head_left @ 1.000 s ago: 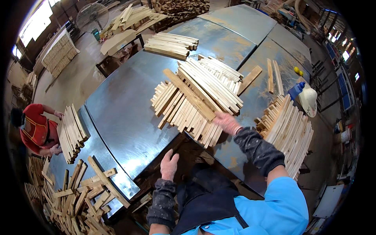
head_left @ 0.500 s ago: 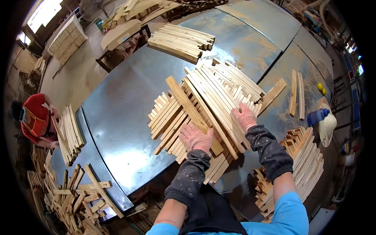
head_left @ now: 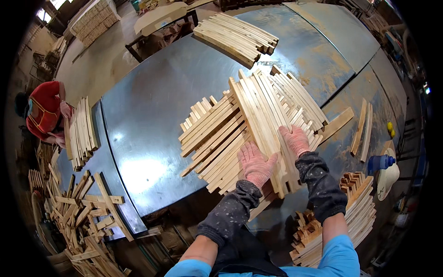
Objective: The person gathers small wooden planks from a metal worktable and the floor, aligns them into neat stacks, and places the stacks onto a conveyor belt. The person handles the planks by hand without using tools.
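Note:
Wooden strips [head_left: 260,111] lie side by side in a slanting upper layer, across a lower layer of strips [head_left: 210,127] set at another angle. My left hand [head_left: 257,164], in a pink glove, is open with fingers spread, flat on the wood at the left edge of the upper layer. My right hand [head_left: 295,140], gloved the same way, rests with fingers stretched out along the right side of that layer. Neither hand wraps around a strip. More strips [head_left: 300,99] lie beneath at the right, and a single board [head_left: 337,124] juts out there.
The stack sits on a metal table [head_left: 152,111]. Another strip pile [head_left: 235,37] lies at the far side, and a stack [head_left: 341,221] at the near right. Two loose strips [head_left: 362,129] and a blue bottle [head_left: 380,162] are at right. A co-worker [head_left: 46,108] handles strips at left, near scrap wood [head_left: 87,212].
The wide strip that lay askew under my left hand now lies alongside the others in the upper layer. My left hand has moved rightward against them. The whole view has shifted slightly.

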Demonstrator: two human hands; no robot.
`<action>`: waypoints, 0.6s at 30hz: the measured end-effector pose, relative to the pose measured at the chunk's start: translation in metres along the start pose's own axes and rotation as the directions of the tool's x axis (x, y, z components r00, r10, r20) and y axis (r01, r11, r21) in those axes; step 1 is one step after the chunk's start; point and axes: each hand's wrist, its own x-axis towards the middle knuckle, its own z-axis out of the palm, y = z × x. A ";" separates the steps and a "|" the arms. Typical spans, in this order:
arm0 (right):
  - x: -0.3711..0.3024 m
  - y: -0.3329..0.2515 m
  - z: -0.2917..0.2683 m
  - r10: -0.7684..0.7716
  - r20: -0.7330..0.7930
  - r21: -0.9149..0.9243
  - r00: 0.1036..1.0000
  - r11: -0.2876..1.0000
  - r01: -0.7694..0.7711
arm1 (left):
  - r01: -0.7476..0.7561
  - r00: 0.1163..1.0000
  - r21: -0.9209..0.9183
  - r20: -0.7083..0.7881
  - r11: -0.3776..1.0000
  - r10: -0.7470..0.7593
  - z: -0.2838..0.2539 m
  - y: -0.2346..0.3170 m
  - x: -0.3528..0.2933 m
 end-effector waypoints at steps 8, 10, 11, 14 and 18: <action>-0.080 -0.040 0.024 0.084 0.072 0.133 0.994 0.987 -0.093 | 0.187 0.977 -0.634 0.203 0.751 -0.072 -0.078 -0.033 -0.041; -0.109 -0.060 0.039 0.056 0.103 0.237 0.993 0.968 -0.079 | 0.045 0.999 -0.729 0.045 0.683 -0.019 -0.102 -0.047 -0.066; -0.123 -0.071 0.046 0.052 0.117 0.234 0.992 0.969 -0.079 | 0.010 1.000 -0.753 0.001 0.657 -0.014 -0.116 -0.056 -0.079; -0.178 -0.104 0.065 -0.131 0.186 0.343 0.974 0.937 0.061 | -0.021 0.991 -0.775 -0.100 0.631 -0.090 -0.163 -0.085 -0.130; -0.272 -0.154 0.083 -0.325 0.254 0.279 0.911 0.926 0.253 | -0.032 0.928 -0.757 -0.265 0.652 -0.263 -0.221 -0.118 -0.228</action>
